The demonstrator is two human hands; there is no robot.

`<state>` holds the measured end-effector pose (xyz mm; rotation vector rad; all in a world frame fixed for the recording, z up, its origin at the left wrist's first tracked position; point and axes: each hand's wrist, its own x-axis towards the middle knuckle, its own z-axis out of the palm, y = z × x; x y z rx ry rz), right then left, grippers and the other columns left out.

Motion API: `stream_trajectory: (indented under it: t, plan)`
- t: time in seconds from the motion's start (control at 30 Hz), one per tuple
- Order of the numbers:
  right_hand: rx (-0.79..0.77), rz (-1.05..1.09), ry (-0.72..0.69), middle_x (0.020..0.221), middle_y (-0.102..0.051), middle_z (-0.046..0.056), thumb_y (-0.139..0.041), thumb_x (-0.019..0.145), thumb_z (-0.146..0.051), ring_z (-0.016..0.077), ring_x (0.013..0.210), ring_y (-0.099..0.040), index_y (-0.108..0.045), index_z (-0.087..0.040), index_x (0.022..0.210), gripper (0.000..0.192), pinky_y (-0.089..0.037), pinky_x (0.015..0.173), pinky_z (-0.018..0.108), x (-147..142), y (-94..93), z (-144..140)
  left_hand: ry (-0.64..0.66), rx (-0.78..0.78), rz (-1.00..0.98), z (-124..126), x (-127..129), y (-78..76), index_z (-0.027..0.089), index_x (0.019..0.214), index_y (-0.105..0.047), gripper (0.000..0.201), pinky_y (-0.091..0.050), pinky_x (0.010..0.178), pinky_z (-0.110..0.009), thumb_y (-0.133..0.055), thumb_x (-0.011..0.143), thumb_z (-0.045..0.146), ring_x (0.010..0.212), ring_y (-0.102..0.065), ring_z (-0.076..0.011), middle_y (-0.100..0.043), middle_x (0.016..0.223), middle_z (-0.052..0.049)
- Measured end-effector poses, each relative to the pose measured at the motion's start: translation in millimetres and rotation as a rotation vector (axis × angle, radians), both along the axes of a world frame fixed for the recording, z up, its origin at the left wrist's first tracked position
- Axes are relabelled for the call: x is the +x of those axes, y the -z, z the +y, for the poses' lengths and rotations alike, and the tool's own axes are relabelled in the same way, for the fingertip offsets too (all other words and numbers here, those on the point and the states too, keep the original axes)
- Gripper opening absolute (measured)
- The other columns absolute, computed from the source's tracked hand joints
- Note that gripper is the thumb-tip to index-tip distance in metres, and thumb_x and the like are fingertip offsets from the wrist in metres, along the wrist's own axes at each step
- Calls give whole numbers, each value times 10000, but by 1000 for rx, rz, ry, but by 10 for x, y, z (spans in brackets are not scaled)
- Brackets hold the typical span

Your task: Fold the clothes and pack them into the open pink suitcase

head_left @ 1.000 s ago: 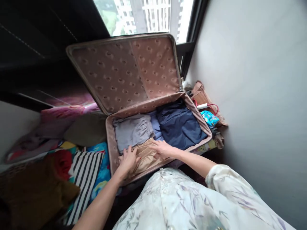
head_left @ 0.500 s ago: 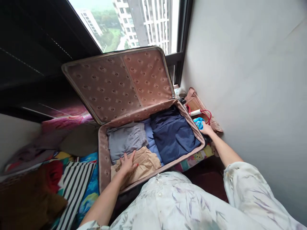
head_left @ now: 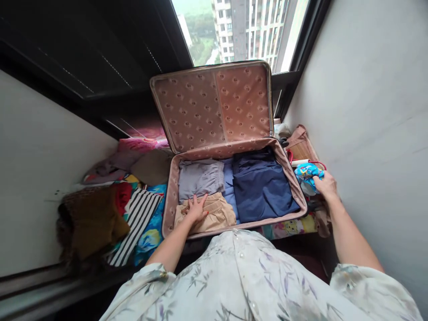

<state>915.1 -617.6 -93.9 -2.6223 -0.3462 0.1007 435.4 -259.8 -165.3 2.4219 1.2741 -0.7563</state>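
An open suitcase point(head_left: 167, 196) with a pink patterned lining lies in front of me, its lid point(head_left: 197, 111) raised against the window. My left hand point(head_left: 198, 209) rests, fingers spread, on folded beige elastic-waist clothing point(head_left: 219, 213) at the near left. Folded grey clothing point(head_left: 199, 178) lies just behind it. On the right side are folded navy clothes point(head_left: 265, 191), with a light blue garment point(head_left: 229, 183) between the stacks. Outside the suitcase's right edge, my right hand point(head_left: 326, 185) grips a crumpled bright blue patterned cloth point(head_left: 308, 171).
Left of the suitcase are piled clothes: a striped black-and-white cloth point(head_left: 137, 223), a brown garment point(head_left: 96, 223) and a pink textile point(head_left: 143, 141). A brown paper bag point(head_left: 302, 145) and a white-and-red item point(head_left: 300, 163) lie at the right, beside the wall point(head_left: 377, 111).
My right hand has drawn the blue cloth outward, and more of it shows. My left hand stays on the beige clothing. The camera view has swung left.
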Motion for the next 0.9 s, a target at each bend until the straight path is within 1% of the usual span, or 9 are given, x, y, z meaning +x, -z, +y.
stream_trajectory:
  t: [0.13,0.2,0.27,0.37,0.47,0.6,0.7,0.8,0.9]
  plan:
    - [511,41,38,771,-666,31,-621,693,-379,196,734,-616,-623,-198,889,267,-527,701,320,-211,-431,199,-2,9,-18,29,-9,74,354,1656,-159,934,-360,1042,-732,-658,869,412,1518,-101,-579,-13,1708,-232]
    - [824,173,-1,775,-680,9,-668,677,-396,193,730,-648,-629,-196,949,339,-559,700,329,-350,-627,414,0,9,-9,41,-4,90,368,1655,-151,932,-352,1041,-743,-661,875,408,1513,-115,-585,-19,1704,-239]
    - [1047,342,-37,786,-703,1,-729,653,-395,200,726,-679,-641,-206,970,378,-587,709,349,-502,-773,677,6,5,-4,45,4,91,384,1653,-139,922,-346,1040,-750,-653,888,396,1512,-121,-586,-19,1700,-245]
    - [1220,588,-120,797,-735,-2,-780,637,-366,206,721,-709,-670,-227,943,354,-612,715,353,-747,-878,1123,4,-10,-4,38,6,87,405,1650,-125,921,-346,1053,-739,-655,896,390,1522,-96,-575,4,1707,-233]
    - [1299,771,-219,797,-748,-13,-794,639,-336,201,715,-719,-682,-235,917,316,-621,716,345,-979,-854,1608,-17,-19,-3,27,0,89,428,1644,-123,944,-340,1065,-735,-680,884,384,1531,-54,-566,31,1717,-207]
    - [1344,843,-279,798,-743,-35,-811,629,-317,180,725,-712,-669,-231,920,335,-613,746,328,-1177,-657,2293,-40,-31,-20,14,-1,67,454,1637,-122,961,-319,1065,-760,-704,877,374,1540,-28,-552,40,1723,-188]
    - [1309,747,-316,875,-743,-24,-789,652,-365,178,800,-709,-648,-225,1012,411,-596,789,327,-1255,-377,2763,-59,-55,-35,5,1,34,460,1635,-125,969,-320,1063,-764,-717,874,362,1545,-16,-542,42,1725,-183]
    - [1009,580,-393,1034,-732,42,-718,702,-455,210,919,-692,-610,-190,1196,571,-575,868,380,-1367,22,3079,-70,-62,-55,-2,-8,23,452,1637,-132,983,-329,1061,-764,-731,865,346,1545,-2,-542,50,1726,-183]
    - [495,441,-568,1394,-587,199,-691,752,-500,295,1223,-604,-448,-130,1484,855,-502,1025,453,-1566,442,3191,-72,-58,-61,-5,-29,38,450,1638,-133,993,-339,1063,-757,-741,860,346,1545,-4,-541,56,1728,-173]
